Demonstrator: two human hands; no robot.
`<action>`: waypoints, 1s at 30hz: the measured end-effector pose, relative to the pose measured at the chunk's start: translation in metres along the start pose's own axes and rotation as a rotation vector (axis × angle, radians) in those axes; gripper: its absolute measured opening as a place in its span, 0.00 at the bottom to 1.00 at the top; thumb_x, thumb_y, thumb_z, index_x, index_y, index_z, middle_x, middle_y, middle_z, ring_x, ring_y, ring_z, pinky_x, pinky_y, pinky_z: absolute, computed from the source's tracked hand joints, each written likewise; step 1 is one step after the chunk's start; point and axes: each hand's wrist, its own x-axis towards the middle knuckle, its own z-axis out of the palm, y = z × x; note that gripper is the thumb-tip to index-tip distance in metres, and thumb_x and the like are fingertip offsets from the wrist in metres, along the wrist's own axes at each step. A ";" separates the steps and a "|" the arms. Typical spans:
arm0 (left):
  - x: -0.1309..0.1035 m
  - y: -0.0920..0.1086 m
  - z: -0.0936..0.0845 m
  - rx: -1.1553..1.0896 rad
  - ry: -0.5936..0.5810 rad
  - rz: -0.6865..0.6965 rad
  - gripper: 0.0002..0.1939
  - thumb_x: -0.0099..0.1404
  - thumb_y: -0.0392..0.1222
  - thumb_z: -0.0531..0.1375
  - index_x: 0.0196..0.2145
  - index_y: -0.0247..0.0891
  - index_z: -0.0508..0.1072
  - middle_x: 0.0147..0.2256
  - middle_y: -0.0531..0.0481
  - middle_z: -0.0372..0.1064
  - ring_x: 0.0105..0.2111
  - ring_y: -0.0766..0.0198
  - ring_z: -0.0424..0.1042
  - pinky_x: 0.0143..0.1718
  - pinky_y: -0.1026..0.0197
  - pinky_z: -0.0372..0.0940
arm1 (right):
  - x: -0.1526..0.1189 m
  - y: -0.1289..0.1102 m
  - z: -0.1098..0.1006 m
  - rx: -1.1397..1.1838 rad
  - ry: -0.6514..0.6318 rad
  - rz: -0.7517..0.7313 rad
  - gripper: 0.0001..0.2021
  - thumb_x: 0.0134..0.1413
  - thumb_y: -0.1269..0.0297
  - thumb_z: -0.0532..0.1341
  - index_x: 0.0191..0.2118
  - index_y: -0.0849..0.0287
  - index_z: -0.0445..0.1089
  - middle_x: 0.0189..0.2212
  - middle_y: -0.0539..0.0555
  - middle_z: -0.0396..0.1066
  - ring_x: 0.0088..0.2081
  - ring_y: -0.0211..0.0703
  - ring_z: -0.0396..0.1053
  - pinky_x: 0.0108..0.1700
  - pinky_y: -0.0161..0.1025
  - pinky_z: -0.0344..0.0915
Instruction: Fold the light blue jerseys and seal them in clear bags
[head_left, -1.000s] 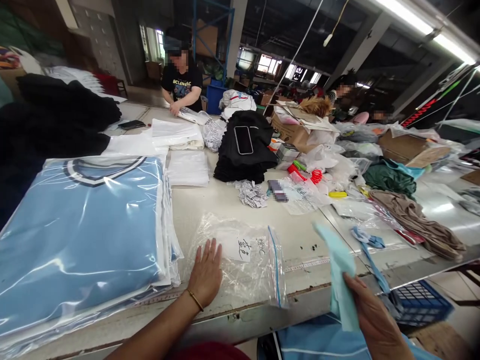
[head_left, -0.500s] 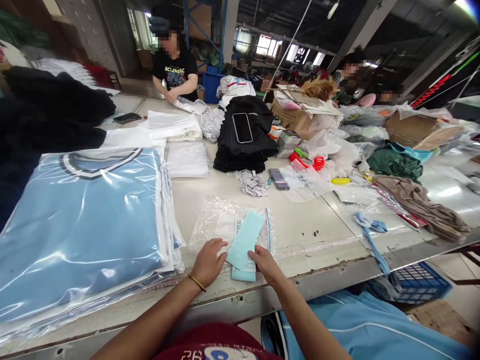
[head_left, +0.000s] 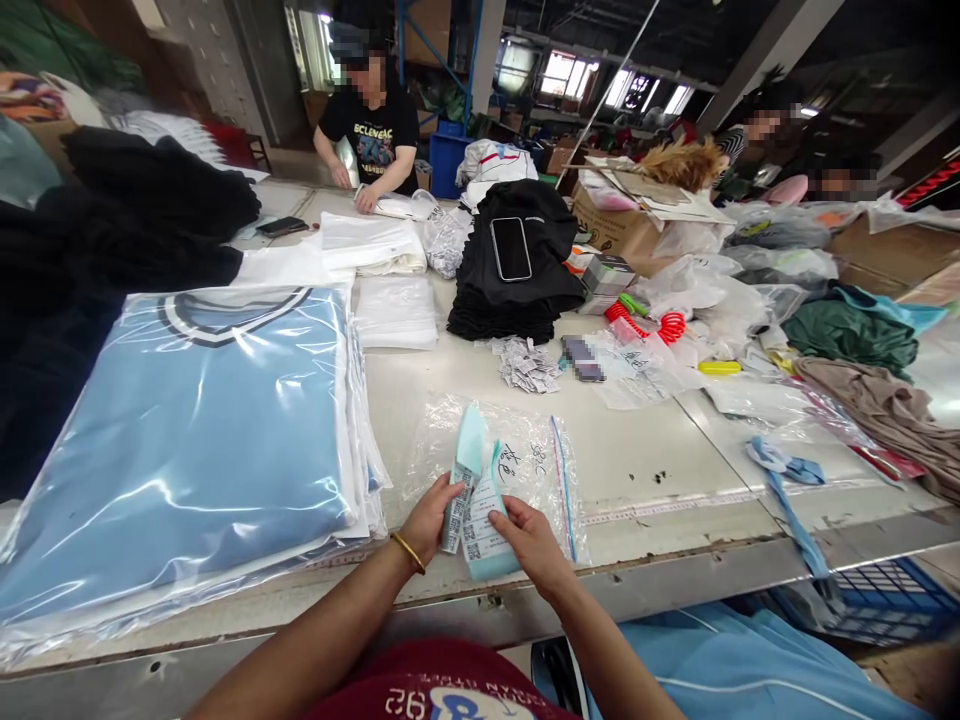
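My left hand point(head_left: 431, 518) is closed on a folded strip of barcode labels point(head_left: 459, 495) with pale turquoise backing. My right hand point(head_left: 529, 540) pinches another part of the label strip point(head_left: 484, 525), whose printed white face with codes is turned toward me. Whether the two parts are one continuous strip I cannot tell. Beneath and behind them a clear zip bag point(head_left: 536, 470) with handwriting and a blue-red seal lies flat on the table. To the left of my hands stands a stack of blue shirts in clear bags point(head_left: 232, 420).
A black garment stack point(head_left: 499, 300) bears a phone point(head_left: 511, 249). Nearby lie a heap of small labels point(head_left: 525, 362), white bags point(head_left: 394, 312) and a red coiled cord point(head_left: 660, 327). Across the table a person point(head_left: 375, 140) handles white material. A blue crate point(head_left: 892, 600) stands below the table edge.
My left hand, open beside the strip before, now grips a part of it. The labels have been turned and parted, showing their printed faces and uncovering the bag's handwriting. The view has shifted left.
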 end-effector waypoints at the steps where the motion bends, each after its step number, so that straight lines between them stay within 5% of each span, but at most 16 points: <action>1: 0.000 0.001 -0.002 -0.060 0.016 -0.060 0.17 0.56 0.45 0.59 0.42 0.33 0.68 0.34 0.45 0.72 0.33 0.59 0.72 0.33 0.61 0.66 | 0.000 0.003 -0.007 0.013 0.038 0.025 0.17 0.46 0.55 0.61 0.42 0.58 0.68 0.33 0.52 0.75 0.33 0.46 0.71 0.38 0.43 0.66; 5: -0.002 0.005 -0.011 -0.171 0.058 -0.272 0.17 0.62 0.47 0.53 0.40 0.31 0.70 0.35 0.43 0.73 0.33 0.58 0.73 0.30 0.59 0.67 | 0.000 0.016 -0.033 0.030 0.227 0.048 0.18 0.43 0.56 0.62 0.41 0.58 0.66 0.32 0.53 0.75 0.33 0.47 0.72 0.38 0.44 0.67; 10: 0.000 0.001 -0.015 -0.115 -0.006 -0.158 0.16 0.56 0.41 0.60 0.41 0.32 0.70 0.34 0.44 0.74 0.33 0.59 0.74 0.33 0.60 0.67 | -0.006 0.029 -0.053 -0.016 0.412 0.078 0.24 0.41 0.58 0.62 0.46 0.59 0.60 0.31 0.54 0.74 0.33 0.49 0.72 0.39 0.47 0.68; 14: 0.001 -0.007 -0.017 0.052 0.065 -0.078 0.21 0.49 0.31 0.63 0.43 0.31 0.69 0.31 0.46 0.74 0.29 0.59 0.74 0.32 0.59 0.67 | -0.008 0.030 -0.063 -0.346 0.509 0.039 0.25 0.43 0.57 0.58 0.50 0.60 0.60 0.39 0.59 0.72 0.39 0.51 0.71 0.41 0.49 0.68; 17: 0.000 -0.010 -0.019 0.088 0.051 -0.039 0.23 0.47 0.34 0.65 0.43 0.31 0.68 0.30 0.46 0.74 0.29 0.59 0.73 0.32 0.59 0.67 | -0.009 0.028 -0.062 -0.717 0.645 -0.224 0.23 0.46 0.58 0.56 0.49 0.61 0.63 0.51 0.63 0.64 0.52 0.56 0.62 0.51 0.55 0.60; 20: -0.005 -0.010 -0.018 0.095 0.007 -0.028 0.29 0.45 0.37 0.67 0.46 0.32 0.65 0.30 0.46 0.74 0.30 0.58 0.73 0.32 0.58 0.66 | -0.007 0.025 -0.052 -0.843 0.592 -0.415 0.19 0.49 0.59 0.55 0.48 0.61 0.65 0.53 0.63 0.61 0.56 0.54 0.56 0.56 0.56 0.55; 24: -0.011 -0.006 -0.012 0.077 -0.047 -0.032 0.33 0.45 0.40 0.67 0.49 0.34 0.63 0.32 0.46 0.74 0.31 0.58 0.73 0.33 0.58 0.66 | 0.000 0.023 -0.033 -0.766 0.426 -0.399 0.18 0.50 0.61 0.56 0.48 0.57 0.65 0.51 0.60 0.63 0.53 0.50 0.59 0.51 0.53 0.62; 30: -0.019 -0.002 -0.007 0.078 -0.111 -0.031 0.32 0.47 0.38 0.66 0.50 0.35 0.64 0.33 0.47 0.74 0.31 0.60 0.72 0.33 0.60 0.65 | 0.009 0.016 -0.015 -0.679 0.342 -0.394 0.20 0.50 0.60 0.57 0.50 0.57 0.64 0.54 0.59 0.61 0.55 0.51 0.58 0.51 0.52 0.62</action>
